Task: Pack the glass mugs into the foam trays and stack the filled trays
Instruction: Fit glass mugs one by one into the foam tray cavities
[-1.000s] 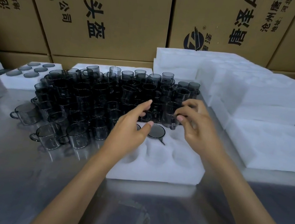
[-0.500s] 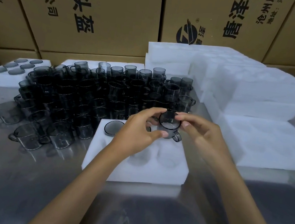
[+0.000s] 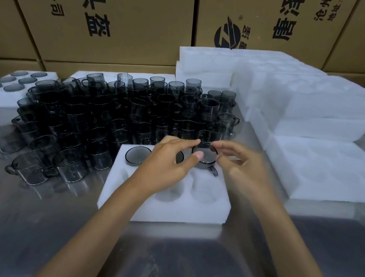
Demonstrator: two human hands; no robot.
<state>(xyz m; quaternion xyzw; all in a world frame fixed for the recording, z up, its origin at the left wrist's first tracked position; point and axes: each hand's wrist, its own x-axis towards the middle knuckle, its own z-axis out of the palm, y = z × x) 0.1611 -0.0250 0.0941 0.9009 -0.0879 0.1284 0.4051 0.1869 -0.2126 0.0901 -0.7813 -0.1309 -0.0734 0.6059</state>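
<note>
A white foam tray (image 3: pixel 164 207) lies on the steel table in front of me. One smoky glass mug (image 3: pixel 137 155) sits sunk in its far-left pocket, and another is partly hidden behind my left hand. Both hands pinch the rim of a third glass mug (image 3: pixel 205 158) over the tray's far-right pocket, its handle pointing toward me. My left hand (image 3: pixel 167 164) grips the rim's left side; my right hand (image 3: pixel 240 166) holds the right side. A dense cluster of loose glass mugs (image 3: pixel 119 117) stands behind the tray.
Stacks of white foam trays (image 3: pixel 296 101) rise at the right, with a single tray (image 3: pixel 334 170) lying flat beside them. A filled foam tray (image 3: pixel 10 87) sits far left. Cardboard boxes (image 3: pixel 123 16) wall off the back. Bare steel table (image 3: pixel 27 234) lies near me.
Both hands lifted a mug out of the cluster and brought it over the tray's far-right pocket, where it now sits lower. My view shifted, so the tray appears further left.
</note>
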